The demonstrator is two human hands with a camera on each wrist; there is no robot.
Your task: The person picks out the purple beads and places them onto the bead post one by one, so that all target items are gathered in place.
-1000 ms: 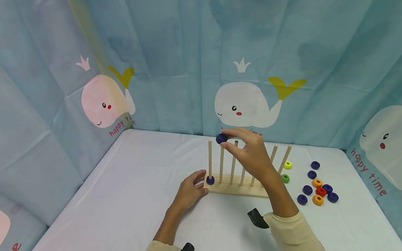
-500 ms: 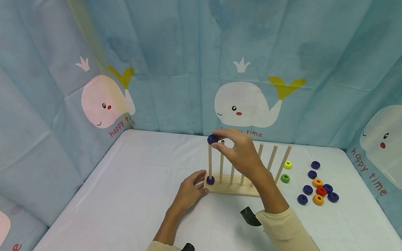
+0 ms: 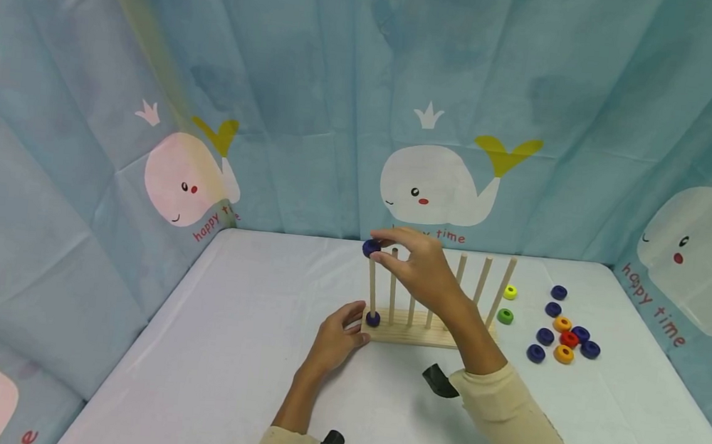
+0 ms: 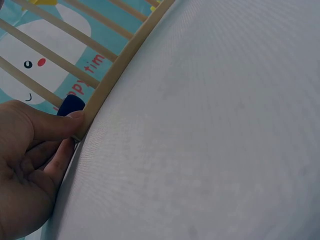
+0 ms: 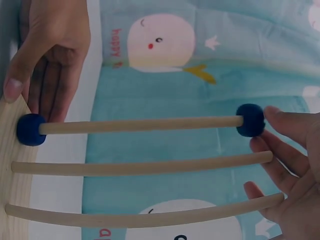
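My right hand (image 3: pixel 427 272) pinches a dark blue bead (image 5: pixel 250 120) between thumb and fingers. The bead sits at the top of the leftmost peg (image 3: pixel 372 288) of a wooden peg rack (image 3: pixel 416 337), and in the right wrist view the peg's tip meets it. A second blue bead (image 5: pixel 31 130) is threaded on the same peg, down at the base. My left hand (image 3: pixel 333 340) grips the left end of the rack's base, thumb on the near side, as the left wrist view shows. The other pegs carry no beads, though my right hand and forearm cover parts of some.
Right of the rack, loose beads lie on the white table (image 3: pixel 221 352): several blue ones (image 3: pixel 536 353), orange ones (image 3: pixel 563 353) and a red one (image 3: pixel 568 340). A yellow bead (image 3: pixel 510 292) and a green bead (image 3: pixel 505 316) lie nearer the rack. A whale-print curtain (image 3: pixel 316 104) hangs behind.
My right hand has moved left with the blue bead, from above the second peg to the tip of the leftmost peg. The left hand and rack have stayed put.
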